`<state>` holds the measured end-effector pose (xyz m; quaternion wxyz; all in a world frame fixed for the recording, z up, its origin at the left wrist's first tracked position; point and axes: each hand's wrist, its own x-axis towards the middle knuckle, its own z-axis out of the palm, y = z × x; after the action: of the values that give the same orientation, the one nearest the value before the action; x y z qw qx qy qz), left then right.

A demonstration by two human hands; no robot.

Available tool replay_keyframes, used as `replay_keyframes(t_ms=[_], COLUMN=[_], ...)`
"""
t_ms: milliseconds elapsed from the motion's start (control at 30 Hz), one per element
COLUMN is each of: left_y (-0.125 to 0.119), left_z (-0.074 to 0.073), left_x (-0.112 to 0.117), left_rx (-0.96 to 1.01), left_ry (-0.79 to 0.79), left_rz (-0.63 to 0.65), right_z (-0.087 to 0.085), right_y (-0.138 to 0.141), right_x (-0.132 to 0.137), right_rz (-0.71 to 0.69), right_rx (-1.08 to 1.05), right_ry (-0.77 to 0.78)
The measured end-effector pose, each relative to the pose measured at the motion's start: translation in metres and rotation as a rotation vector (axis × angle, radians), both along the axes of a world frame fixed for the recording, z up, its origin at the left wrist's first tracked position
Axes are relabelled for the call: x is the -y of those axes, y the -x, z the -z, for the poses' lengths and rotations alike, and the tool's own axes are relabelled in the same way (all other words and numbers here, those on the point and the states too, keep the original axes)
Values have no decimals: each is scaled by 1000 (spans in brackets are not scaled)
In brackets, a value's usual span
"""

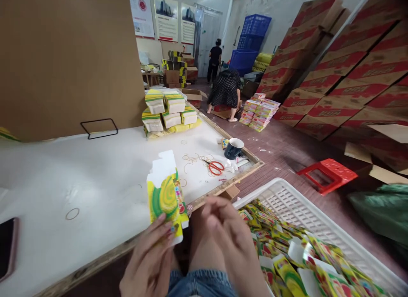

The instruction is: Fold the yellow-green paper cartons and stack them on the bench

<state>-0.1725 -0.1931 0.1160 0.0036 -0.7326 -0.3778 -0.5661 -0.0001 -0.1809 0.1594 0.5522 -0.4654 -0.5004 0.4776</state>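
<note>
My left hand (149,256) is closed on the lower end of a yellow and green printed carton (164,197), which looks flattened or partly folded. White flaps stick up at the carton's far end, over the edge of the white table (105,178). My right hand (234,241) is raised to the right of the carton, apart from it. Its fingers are loosely bent with the thumb apart, and nothing shows between them. Beside that hand stands a white plastic basket (283,188) heaped with similar flat cartons (287,246).
Bundled carton stacks (172,105) sit at the table's back. Rubber bands (191,157), red-handled scissors (216,167) and a dark mug (234,149) lie nearby. A phone (8,246) is at left. A red stool (331,173) and stacked boxes (347,84) stand right. Two people are beyond.
</note>
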Motion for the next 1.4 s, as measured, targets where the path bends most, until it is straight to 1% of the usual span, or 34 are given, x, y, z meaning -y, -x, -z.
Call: replay_keyframes(t_ms=[67, 133, 200, 233, 267, 300, 367, 400, 433, 467, 533, 600, 667, 733, 800, 867, 967, 1067, 1133, 1200, 1233, 1267, 1400], left_y=[-6, -13, -19, -22, -24, -25, -27, -27, -27, -27, -27, -28, -29, -31, -32, -34, -38, -44, -46, -46, -45, -43, -30], left_z=[4, 12, 21, 25, 28, 29, 29, 27, 25, 23, 19, 15, 13, 13, 15, 18, 24, 28, 29, 29, 29, 28, 23], left_x=[4, 9, 14, 17, 19, 20, 18, 16, 13, 10, 4, 0, -2, -2, -2, -2, -1, 1, 3, 6, 8, 10, 13], left_rx=[-49, -71, -54, 12, 128, 287, 658, 810, 911, 970, 1000, 987, 991, 1007, 1034, 1041, 1026, 961, 913, 891, 882, 862, 689], left_ry=[-5, 35, 123, 182, 256, 348, 562, 683, 807, 925, 1119, 1249, 1306, 1323, 1322, 1327, 1325, 1310, 1244, 1179, 1167, 1176, 1244], left_rz=[74, 196, 298, 312, 302, 275, 235, 252, 303, 374, 540, 693, 793, 835, 817, 768, 646, 488, 346, 235, 216, 231, 392], right_z=[8, 21, 36, 42, 48, 53, 61, 64, 65, 67, 69, 71, 72, 72, 71, 70, 72, 79, 83, 84, 84, 83, 77], right_y=[-3, -7, -12, -14, -15, -16, -15, -14, -13, -11, -8, -7, -8, -11, -15, -18, -19, -16, -14, -14, -15, -15, -24], right_x=[-6, -10, -11, -10, -9, -7, -2, 1, 4, 6, 10, 12, 13, 13, 13, 15, 18, 23, 25, 26, 26, 26, 24], right_rz=[-38, -118, -154, -138, -108, -80, -53, -53, -63, -80, -103, -113, -107, -87, -75, -117, -162, -80, -8, 22, 14, -9, -130], right_rx=[-92, -161, -180, -189, -204, -223, -266, -280, -285, -286, -289, -296, -289, -252, -198, -137, -66, 30, 140, 229, 248, 249, 172], right_ry=[130, 243, 283, 290, 293, 299, 319, 329, 342, 356, 374, 377, 368, 352, 337, 341, 356, 338, 295, 242, 223, 206, 154])
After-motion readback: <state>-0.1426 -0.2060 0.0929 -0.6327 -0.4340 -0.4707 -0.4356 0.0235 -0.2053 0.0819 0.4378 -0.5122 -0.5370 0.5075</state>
